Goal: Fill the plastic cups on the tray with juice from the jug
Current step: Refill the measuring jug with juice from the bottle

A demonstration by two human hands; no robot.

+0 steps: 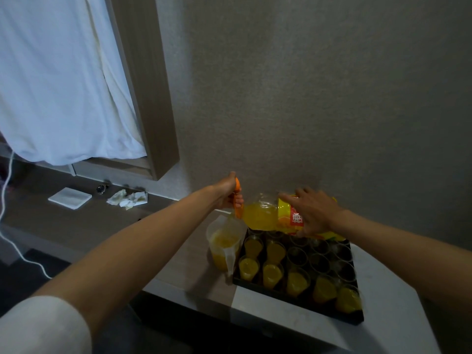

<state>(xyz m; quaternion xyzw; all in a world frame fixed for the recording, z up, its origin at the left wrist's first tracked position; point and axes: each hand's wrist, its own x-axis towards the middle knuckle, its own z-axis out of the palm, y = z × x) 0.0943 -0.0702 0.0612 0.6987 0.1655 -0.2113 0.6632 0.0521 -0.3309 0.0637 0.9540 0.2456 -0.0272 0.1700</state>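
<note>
- Jug: clear plastic, stands on the table touching the tray's left edge, part full of orange juice. Likely light and a bit flexible in the wall; best taken by its handle, hidden here. A full pour could slop.
- Bottle: large, soft-walled, held tipped on its side above the tray's far edge, neck toward the jug, refilling it. Heavy-looking, hence two hands.
- Left hand: fingers curled round the bottle's orange neck end.
- Right hand: fingers spread wide over the labelled body, thumb wrapped under.
- Cups: thin clear plastic, easily tipped; near row and left columns hold juice, the rest look empty.
- Tray: black, low-walled, cups packed close.
</note>
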